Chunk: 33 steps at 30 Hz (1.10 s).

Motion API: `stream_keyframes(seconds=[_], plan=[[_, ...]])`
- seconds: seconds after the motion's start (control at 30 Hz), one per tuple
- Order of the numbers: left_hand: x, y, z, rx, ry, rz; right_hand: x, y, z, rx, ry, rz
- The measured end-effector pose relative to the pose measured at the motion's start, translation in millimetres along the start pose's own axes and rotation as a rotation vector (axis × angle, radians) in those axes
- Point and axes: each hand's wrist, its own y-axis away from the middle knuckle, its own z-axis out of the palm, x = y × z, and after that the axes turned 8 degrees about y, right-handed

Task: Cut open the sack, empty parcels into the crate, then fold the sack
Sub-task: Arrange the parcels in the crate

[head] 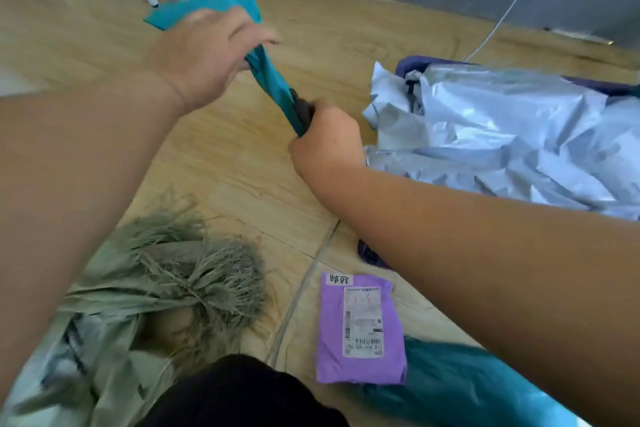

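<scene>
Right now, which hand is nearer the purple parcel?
Right. The right hand grips the teal sack almost straight above the purple parcel in the view. The left hand holds the sack higher up and further left, clearly farther from it.

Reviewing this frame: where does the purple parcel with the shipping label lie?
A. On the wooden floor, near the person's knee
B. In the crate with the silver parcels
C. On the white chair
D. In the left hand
A. The purple parcel lies flat on the wooden floor, outside the crate of silver parcels.
</scene>
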Motion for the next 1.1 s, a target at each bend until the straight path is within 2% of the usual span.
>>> stream_keyframes(seconds=[0.13, 0.3, 0.43, 0.53, 0.6, 0.7, 0.77, 0.83, 0.87, 0.97, 1.03, 1.1], plan=[[1.7, -61.6, -58.9, 0.233, -0.102, -0.035, -23.8, -26.9, -75.0, 0.263, -0.099, -0.047], [60.3, -118.1, -55.7, 0.448, -0.007, -0.112, 4.8, -40.8, -149.3, 0.542, -0.231, 0.051], [137.9, -150.7, -34.1, 0.486, 0.140, -0.096, 56.9, -29.1, -195.1, 0.638, -0.312, 0.188], [199.2, -158.3, -4.9, 0.433, 0.271, -0.047, 106.4, -13.6, -212.8, 0.614, -0.333, 0.317], [232.3, -156.8, 16.3, 0.370, 0.346, 0.007, 134.6, -5.4, -219.2, 0.558, -0.304, 0.379], [268.6, -150.7, 33.7, 0.131, 0.513, 0.044, 164.6, 3.4, -231.6, 0.500, -0.182, 0.413], [282.4, -153.5, 36.0, 0.136, 0.552, 0.027, 176.9, 5.8, -240.9, 0.553, -0.077, 0.411], [289.0, -162.0, 41.0, 0.160, 0.500, -0.076, 187.8, 5.6, -244.6, 0.562, 0.028, 0.398], [291.5, -166.7, 46.8, 0.055, 0.456, -0.132, 193.4, 5.2, -243.6, 0.512, 0.085, 0.398], [304.3, -176.3, 59.3, -0.447, 0.418, -0.159, 214.7, 3.7, -234.1, 0.216, 0.221, 0.444], [313.1, -178.6, 59.0, -0.599, 0.393, -0.102, 227.1, 5.0, -228.8, 0.104, 0.253, 0.466], [316.2, -178.1, 59.9, -0.664, 0.368, -0.065, 235.8, 5.4, -225.0, 0.055, 0.261, 0.471]])
